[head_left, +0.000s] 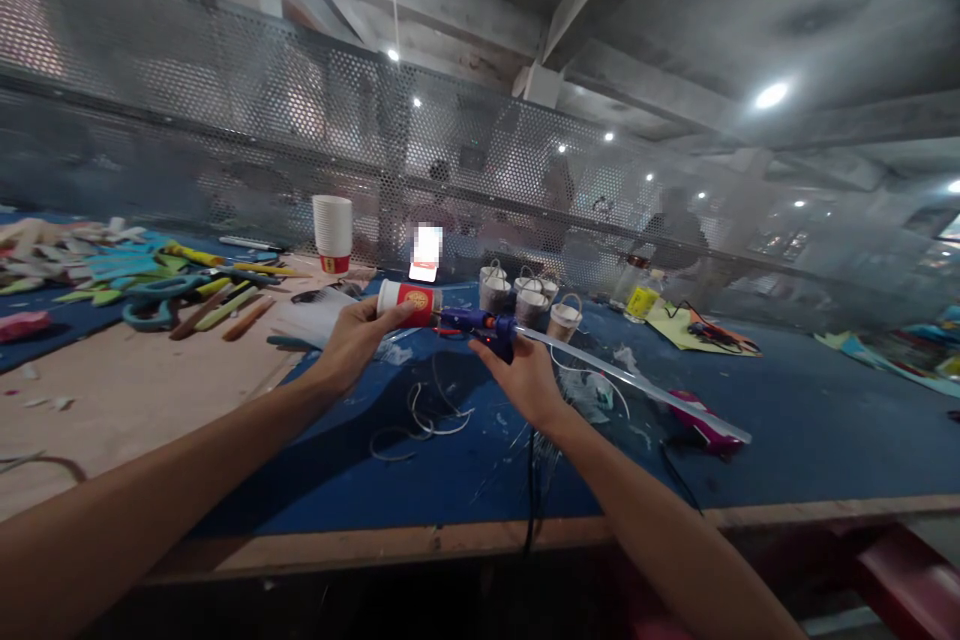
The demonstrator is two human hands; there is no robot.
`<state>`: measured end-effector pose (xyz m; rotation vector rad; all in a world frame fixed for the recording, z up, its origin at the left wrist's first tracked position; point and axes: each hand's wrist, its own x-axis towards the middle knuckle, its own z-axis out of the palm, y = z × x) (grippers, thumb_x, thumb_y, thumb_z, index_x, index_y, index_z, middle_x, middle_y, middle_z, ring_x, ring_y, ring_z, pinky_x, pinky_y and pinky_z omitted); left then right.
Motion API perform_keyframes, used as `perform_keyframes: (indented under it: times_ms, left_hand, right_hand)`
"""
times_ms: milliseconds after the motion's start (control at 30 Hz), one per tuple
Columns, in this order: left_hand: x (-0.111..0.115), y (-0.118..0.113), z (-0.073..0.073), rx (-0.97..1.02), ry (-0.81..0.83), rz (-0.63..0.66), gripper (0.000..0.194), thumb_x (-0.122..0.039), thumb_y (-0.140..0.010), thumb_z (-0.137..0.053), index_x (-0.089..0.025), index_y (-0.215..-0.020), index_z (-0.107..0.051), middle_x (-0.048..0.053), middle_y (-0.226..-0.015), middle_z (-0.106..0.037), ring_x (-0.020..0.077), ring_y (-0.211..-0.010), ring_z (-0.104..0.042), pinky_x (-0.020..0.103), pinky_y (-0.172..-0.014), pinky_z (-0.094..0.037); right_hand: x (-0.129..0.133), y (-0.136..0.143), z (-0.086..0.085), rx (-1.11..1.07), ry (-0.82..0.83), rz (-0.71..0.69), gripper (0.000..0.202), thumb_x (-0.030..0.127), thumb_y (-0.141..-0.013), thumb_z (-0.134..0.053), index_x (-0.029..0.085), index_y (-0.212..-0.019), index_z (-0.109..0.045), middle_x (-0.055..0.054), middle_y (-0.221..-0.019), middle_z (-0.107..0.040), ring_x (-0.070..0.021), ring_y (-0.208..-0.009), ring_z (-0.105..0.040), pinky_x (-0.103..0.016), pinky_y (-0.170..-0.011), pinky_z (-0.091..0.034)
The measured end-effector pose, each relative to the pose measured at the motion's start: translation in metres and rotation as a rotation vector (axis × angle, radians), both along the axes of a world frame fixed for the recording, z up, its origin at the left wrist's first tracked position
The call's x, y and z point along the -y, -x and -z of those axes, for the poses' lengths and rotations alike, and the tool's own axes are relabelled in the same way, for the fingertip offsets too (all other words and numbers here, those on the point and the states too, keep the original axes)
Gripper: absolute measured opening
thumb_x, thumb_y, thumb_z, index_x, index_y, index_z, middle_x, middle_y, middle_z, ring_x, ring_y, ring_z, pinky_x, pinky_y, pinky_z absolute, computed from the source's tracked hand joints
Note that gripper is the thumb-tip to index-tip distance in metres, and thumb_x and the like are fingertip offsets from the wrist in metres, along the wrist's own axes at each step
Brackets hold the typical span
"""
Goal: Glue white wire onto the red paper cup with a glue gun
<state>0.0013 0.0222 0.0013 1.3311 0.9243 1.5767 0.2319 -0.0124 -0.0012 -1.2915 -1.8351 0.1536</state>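
My left hand [358, 335] is closed on a red and white paper cup [411, 303], which lies sideways with its base toward the right. My right hand [525, 375] grips a blue glue gun [480, 322]; its nozzle meets or nearly meets the cup's right end. A long clear glue stick [637, 380] sticks out of the back of the gun toward the right. Behind the gun stand several small cups with handles [532, 300]. White cord [435, 415] lies loosely curled on the blue table surface [337, 490] below.
A tall stack of paper cups [333, 232] and a lit phone [426, 255] stand at the back. Scissors [161, 298] and markers [236, 308] lie left. To the right are a magenta glue gun [703, 422], a yellow-labelled bottle [643, 298] and coloured paper [694, 332]. Perforated metal screen [300, 110] behind.
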Motion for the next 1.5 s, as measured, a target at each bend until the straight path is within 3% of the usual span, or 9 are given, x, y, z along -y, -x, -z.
perform_keyframes:
  times_ms: [333,1100,1500]
  left_hand:
    - [0.0007,0.0014,0.0001,0.01,0.005,0.066,0.035,-0.044,-0.073,-0.079,-0.015,-0.093,-0.076,0.004,-0.083,-0.078,0.0197,-0.073,-0.068,0.028,-0.071,-0.051]
    - [-0.0007,0.0015,0.0,0.022,0.008,0.069,0.03,-0.04,-0.073,-0.08,-0.016,-0.091,-0.076,0.003,-0.079,-0.077,0.0179,-0.067,-0.067,0.027,-0.064,-0.051]
    - [-0.002,0.0021,0.0018,-0.004,-0.019,0.055,0.03,-0.041,-0.076,-0.078,-0.016,-0.092,-0.076,0.003,-0.084,-0.077,0.0184,-0.074,-0.067,0.027,-0.071,-0.049]
  right_hand:
    - [-0.0004,-0.0002,0.0012,0.088,-0.016,0.039,0.045,0.059,-0.088,-0.058,0.02,-0.106,-0.073,-0.007,-0.084,-0.074,-0.0262,-0.081,-0.068,-0.033,-0.073,-0.049]
    - [0.0002,-0.0011,0.0008,0.172,-0.075,0.092,0.042,0.055,-0.09,-0.058,0.02,-0.107,-0.074,-0.007,-0.086,-0.077,-0.0256,-0.078,-0.071,-0.031,-0.071,-0.049]
    - [-0.0016,-0.0015,0.0032,0.174,-0.094,0.082,0.044,0.055,-0.091,-0.056,0.019,-0.109,-0.073,-0.007,-0.084,-0.076,-0.0255,-0.079,-0.071,-0.03,-0.069,-0.049]
